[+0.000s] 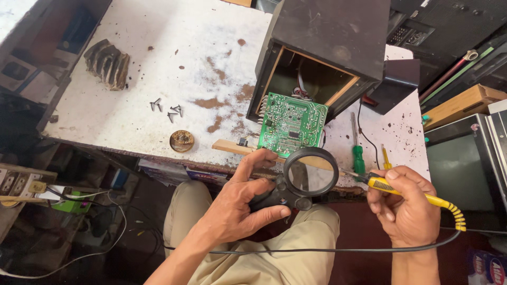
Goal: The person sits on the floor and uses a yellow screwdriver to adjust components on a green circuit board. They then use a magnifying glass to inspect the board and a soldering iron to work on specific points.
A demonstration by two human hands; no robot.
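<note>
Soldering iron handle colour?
Yellow, with a black cord; the soldering iron is held in the right hand. Head view.

A dark, greyish screen (458, 169) in a pale frame stands at the right edge, beside the table. A flat brown cardboard box (459, 105) lies just above it. In the bottom right corner, a blue and white printed packet (488, 268) shows partly.

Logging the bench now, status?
Left hand grips black magnifying glass. Right hand holds yellow soldering iron. Green circuit board unobstructed.
</note>
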